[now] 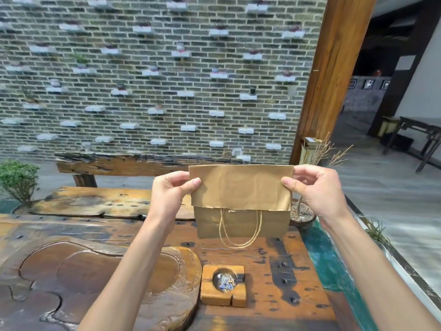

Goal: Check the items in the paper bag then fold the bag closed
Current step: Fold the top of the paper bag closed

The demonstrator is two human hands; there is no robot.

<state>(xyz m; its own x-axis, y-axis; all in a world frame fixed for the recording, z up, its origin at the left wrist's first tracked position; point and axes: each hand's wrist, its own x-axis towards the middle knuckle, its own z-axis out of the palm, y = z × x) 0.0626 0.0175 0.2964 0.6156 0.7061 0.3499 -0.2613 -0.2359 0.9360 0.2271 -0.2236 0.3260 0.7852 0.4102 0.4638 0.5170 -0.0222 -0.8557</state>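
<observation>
Head view: both hands raised at chest height, bag between them, blur mild.
Left hand (170, 191): pinching the upper left corner of the paper bag (241, 201), thumb on the near face, fingers curled behind.
Right hand (313, 189): pinching the upper right corner the same way, thumb in front, other fingers behind the paper.
Bag position: held upright, its top at the height of the hands; lower edge looks to be at or just above the surface (274, 271), contact unclear.
Fold flap (241, 187): top part turned down toward the camera, lying flat over the near face, ragged lower edge roughly straight.
Twine handles (239, 231): two loops hang out from under the flap, dangling past the bag's bottom edge.
Bag look: plain brown kraft, creased, lightly wrinkled, looks flat and thin; contents not visible, mouth hidden by the flap.
Progress: judged late. One fold is in, so checking is likely finished; can't confirm from this frame.
Left to do: probably press the crease or add another fold, tuck handles if wanted, set the bag down.
Risk: handles caught in the fold may stop the flap sitting flat.
Wooden ashtray block (223, 285): near, below the bag, well apart from it, foil scraps in the hollow.
Carved tea tray (100, 283): left on the surface, untouched.
Beyond: bench (124, 164), brick wall (152, 75) with small ledges.
</observation>
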